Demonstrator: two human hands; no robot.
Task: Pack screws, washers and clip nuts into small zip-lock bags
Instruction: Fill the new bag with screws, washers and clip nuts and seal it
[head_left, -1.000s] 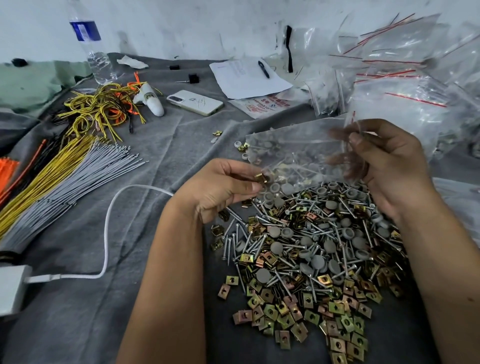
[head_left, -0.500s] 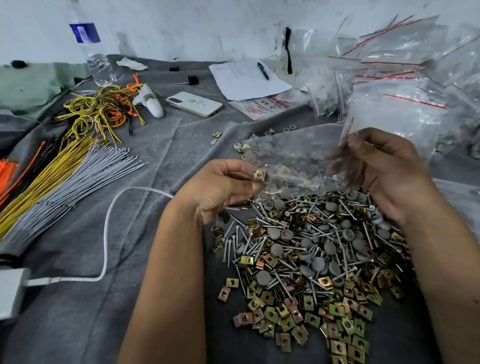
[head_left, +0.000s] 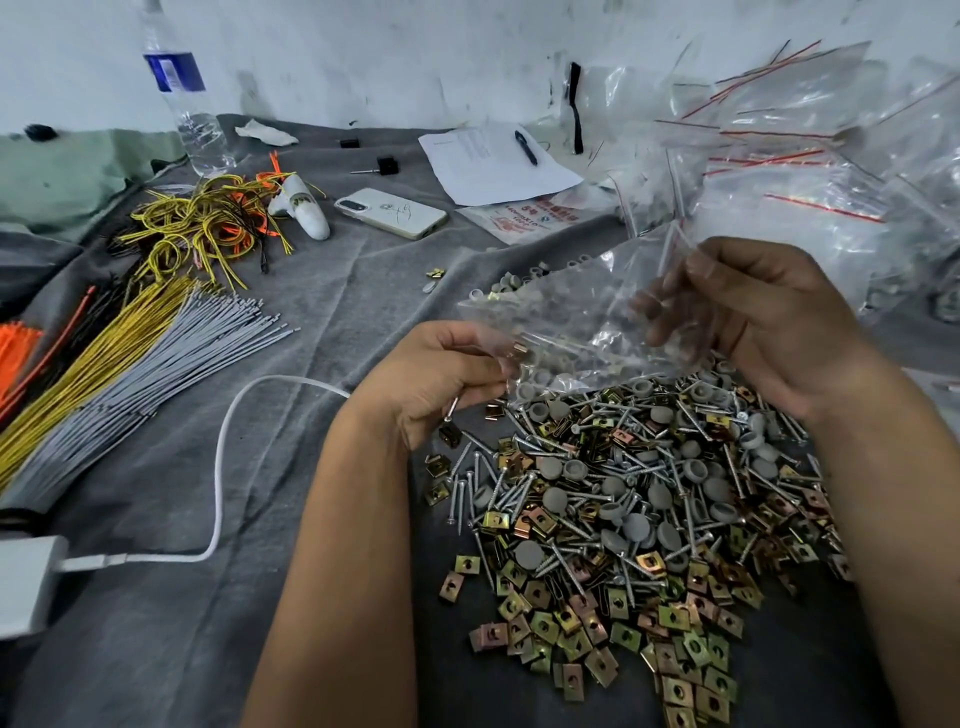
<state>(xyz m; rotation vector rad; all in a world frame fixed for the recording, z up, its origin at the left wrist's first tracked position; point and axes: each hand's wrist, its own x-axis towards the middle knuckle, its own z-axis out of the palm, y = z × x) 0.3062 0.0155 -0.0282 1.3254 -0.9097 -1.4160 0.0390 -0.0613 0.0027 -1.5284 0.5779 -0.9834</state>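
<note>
A clear small zip-lock bag (head_left: 576, 317) hangs in the air between my two hands above the heap. My right hand (head_left: 763, 322) grips its right edge, some fingers showing through the plastic. My left hand (head_left: 441, 374) pinches a brass clip nut (head_left: 517, 352) at the bag's left edge, and a screw (head_left: 451, 410) pokes out from under its fingers. Below lies a mixed pile of screws (head_left: 597, 499), grey washers (head_left: 660, 535) and yellow-brass clip nuts (head_left: 566, 623) on the grey cloth (head_left: 322, 322).
Filled and empty zip-lock bags (head_left: 810, 171) pile up at the right back. Bundles of yellow and grey cable ties (head_left: 119, 358) lie left. A phone (head_left: 390, 213), paper with a pen (head_left: 493, 161), a water bottle (head_left: 182, 93) and a white cable (head_left: 223, 467) share the cloth.
The bag has lifted slightly and tilted. My left hand has brought the clip nut up to the bag's left edge; my right hand shifted a little on the bag's right side.
</note>
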